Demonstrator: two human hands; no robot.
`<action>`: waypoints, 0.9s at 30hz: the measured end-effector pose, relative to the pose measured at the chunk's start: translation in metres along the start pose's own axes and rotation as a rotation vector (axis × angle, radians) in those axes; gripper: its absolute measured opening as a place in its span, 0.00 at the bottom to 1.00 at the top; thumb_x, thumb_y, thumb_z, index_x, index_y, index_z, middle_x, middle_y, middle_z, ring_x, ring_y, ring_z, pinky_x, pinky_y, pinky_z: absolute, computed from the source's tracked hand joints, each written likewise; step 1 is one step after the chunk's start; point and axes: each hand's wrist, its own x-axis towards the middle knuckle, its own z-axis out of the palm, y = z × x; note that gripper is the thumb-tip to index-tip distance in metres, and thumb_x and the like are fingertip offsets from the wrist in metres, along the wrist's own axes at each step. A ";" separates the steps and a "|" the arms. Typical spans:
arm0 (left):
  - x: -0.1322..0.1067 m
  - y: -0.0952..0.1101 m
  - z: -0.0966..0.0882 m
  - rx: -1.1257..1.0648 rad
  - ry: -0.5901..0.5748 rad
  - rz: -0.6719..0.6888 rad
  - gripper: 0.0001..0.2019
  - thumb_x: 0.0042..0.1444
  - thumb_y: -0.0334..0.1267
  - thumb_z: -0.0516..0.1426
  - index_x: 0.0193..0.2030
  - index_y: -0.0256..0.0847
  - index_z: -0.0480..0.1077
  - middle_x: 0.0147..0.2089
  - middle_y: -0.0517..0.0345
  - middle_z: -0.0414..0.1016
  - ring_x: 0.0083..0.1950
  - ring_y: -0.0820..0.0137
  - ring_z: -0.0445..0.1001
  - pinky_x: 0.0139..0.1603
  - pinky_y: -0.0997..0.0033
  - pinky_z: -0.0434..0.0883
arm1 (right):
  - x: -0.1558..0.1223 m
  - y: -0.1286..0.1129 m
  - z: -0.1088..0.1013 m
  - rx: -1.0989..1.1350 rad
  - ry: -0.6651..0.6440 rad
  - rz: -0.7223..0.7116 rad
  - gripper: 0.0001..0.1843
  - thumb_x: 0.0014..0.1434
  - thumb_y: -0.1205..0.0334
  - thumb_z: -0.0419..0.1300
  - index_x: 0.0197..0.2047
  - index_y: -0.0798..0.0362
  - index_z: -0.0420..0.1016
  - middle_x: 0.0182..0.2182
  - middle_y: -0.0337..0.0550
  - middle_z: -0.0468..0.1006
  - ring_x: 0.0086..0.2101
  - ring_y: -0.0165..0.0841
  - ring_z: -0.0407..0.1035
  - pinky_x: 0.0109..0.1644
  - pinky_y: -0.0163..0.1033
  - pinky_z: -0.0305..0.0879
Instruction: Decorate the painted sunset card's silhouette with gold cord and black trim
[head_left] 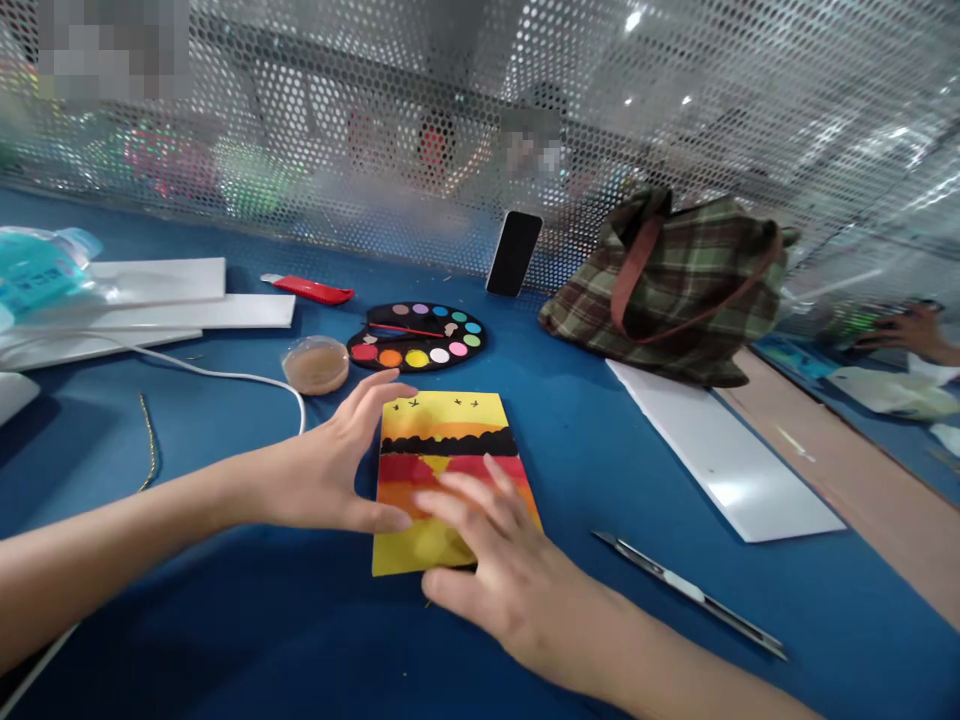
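Yellow sunset painting (446, 430) under right hand (502, 590), left hand (322, 465) at its edge

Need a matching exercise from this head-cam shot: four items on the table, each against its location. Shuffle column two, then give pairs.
Items:
1. Black round paint palette
2. Black smartphone
3. Green-and-brown plaid cloth bag
4. Long silver metal craft knife

Locations:
A. On the blue table, right of the person's right hand
B. Right of the smartphone
C. Just beyond the yellow-and-red painted card
D. Propped against the perforated metal screen

Pairs: 1-C, 2-D, 3-B, 4-A
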 end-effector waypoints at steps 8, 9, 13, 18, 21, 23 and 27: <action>0.002 -0.011 0.007 0.004 -0.034 -0.044 0.31 0.61 0.54 0.47 0.65 0.45 0.42 0.72 0.41 0.31 0.73 0.48 0.33 0.67 0.34 0.47 | 0.004 -0.005 0.003 -0.027 0.034 0.002 0.07 0.63 0.71 0.50 0.36 0.53 0.67 0.53 0.47 0.68 0.58 0.43 0.59 0.62 0.55 0.61; 0.001 -0.014 0.008 -0.003 -0.010 -0.026 0.30 0.61 0.53 0.47 0.65 0.45 0.41 0.72 0.41 0.32 0.73 0.48 0.34 0.67 0.34 0.48 | 0.003 -0.005 0.001 0.017 0.045 -0.004 0.07 0.63 0.70 0.50 0.36 0.53 0.66 0.52 0.46 0.69 0.58 0.41 0.60 0.63 0.53 0.60; 0.001 -0.021 0.011 -0.008 0.053 0.034 0.31 0.60 0.50 0.50 0.65 0.49 0.41 0.72 0.42 0.34 0.73 0.45 0.37 0.66 0.36 0.54 | -0.002 0.004 -0.007 0.251 0.130 0.090 0.07 0.62 0.72 0.47 0.36 0.51 0.60 0.52 0.45 0.68 0.58 0.33 0.59 0.61 0.43 0.63; 0.002 -0.021 0.008 -0.010 0.033 0.052 0.30 0.59 0.46 0.51 0.65 0.49 0.42 0.70 0.44 0.42 0.70 0.47 0.49 0.63 0.41 0.60 | -0.010 0.040 -0.003 0.338 0.289 0.657 0.08 0.66 0.62 0.43 0.34 0.49 0.58 0.52 0.50 0.65 0.56 0.39 0.62 0.52 0.52 0.69; 0.002 -0.019 0.006 -0.005 0.076 0.074 0.28 0.59 0.45 0.52 0.63 0.48 0.45 0.65 0.45 0.52 0.66 0.50 0.56 0.61 0.48 0.64 | -0.014 0.055 0.001 0.422 0.222 0.802 0.12 0.66 0.56 0.43 0.33 0.48 0.60 0.53 0.50 0.64 0.49 0.40 0.68 0.47 0.54 0.71; 0.001 -0.018 0.007 0.008 0.099 0.075 0.26 0.58 0.44 0.52 0.61 0.46 0.48 0.61 0.46 0.56 0.63 0.51 0.60 0.59 0.51 0.67 | -0.017 0.059 0.001 0.442 0.180 0.834 0.12 0.66 0.57 0.43 0.33 0.49 0.60 0.54 0.48 0.64 0.46 0.38 0.69 0.46 0.52 0.72; -0.003 -0.015 0.010 0.043 0.115 0.079 0.23 0.58 0.44 0.52 0.59 0.47 0.51 0.58 0.50 0.58 0.59 0.55 0.63 0.55 0.58 0.68 | -0.020 0.057 -0.004 0.350 0.144 0.799 0.09 0.66 0.62 0.45 0.33 0.49 0.59 0.50 0.46 0.65 0.42 0.33 0.69 0.43 0.44 0.71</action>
